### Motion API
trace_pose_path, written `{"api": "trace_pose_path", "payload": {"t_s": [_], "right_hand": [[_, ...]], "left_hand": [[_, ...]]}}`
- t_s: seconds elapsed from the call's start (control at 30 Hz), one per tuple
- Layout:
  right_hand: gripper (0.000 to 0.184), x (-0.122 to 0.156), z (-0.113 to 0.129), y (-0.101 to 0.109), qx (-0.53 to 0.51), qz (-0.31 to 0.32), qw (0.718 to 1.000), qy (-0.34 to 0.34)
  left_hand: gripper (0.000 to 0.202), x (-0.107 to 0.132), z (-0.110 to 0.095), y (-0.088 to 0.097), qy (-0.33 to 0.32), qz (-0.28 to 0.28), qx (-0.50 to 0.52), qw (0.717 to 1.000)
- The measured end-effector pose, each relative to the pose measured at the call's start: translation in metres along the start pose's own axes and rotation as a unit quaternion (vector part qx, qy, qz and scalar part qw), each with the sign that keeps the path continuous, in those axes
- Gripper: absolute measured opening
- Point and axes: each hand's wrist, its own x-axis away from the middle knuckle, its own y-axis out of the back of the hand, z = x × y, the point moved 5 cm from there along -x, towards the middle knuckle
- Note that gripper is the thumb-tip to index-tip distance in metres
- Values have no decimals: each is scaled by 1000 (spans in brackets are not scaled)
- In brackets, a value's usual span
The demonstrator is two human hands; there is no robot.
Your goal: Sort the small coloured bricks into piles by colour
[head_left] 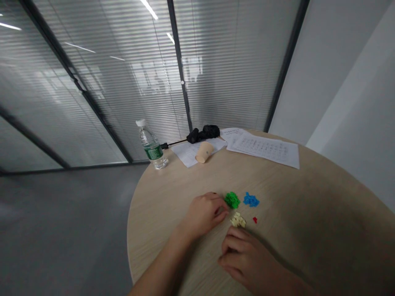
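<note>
Small plastic pieces lie sorted by colour on the round wooden table [160, 205]: a green pile [232, 200], a blue pile [251, 200], a cream pile [238, 220] and a little red bit [255, 220]. My left hand [208, 211] rests just left of the green and cream piles, its fingers curled together. Below the cream pile is my right hand [242, 250], also closed, with thumb and fingertips drawn in. Whatever either hand might be pinching is hidden or too small to make out.
A water bottle [153, 150] with a green label stands at the table's far left edge. Beyond the piles, a paper cup [204, 152] lies on its side on a sheet. Near it are a black folded object [208, 132] and printed papers [265, 149]. Blind-covered glass rises behind.
</note>
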Motion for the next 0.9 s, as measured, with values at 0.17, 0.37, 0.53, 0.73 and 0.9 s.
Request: {"api": "trace_pose_path", "payload": {"t_s": [0.17,0.37,0.53,0.73,0.9], "right_hand": [[12,1,-1,16,4,-45,998,33],[13,15,-45,56,-22,-122,989,-86],[14,25,-76,59,7,-156,977,-142],[12,27,-83,62,25,-222,962,-158],[13,17,-57,66,4,-258,963,-80]], "left_hand": [[8,0,-1,-4,-3,12,5,1000],[9,0,-1,-4,-18,11,-2,1000],[8,1,-3,-3,-21,25,-11,999],[9,1,6,7,33,-2,31,999],[19,-1,-8,-5,25,-6,161,987]]}}
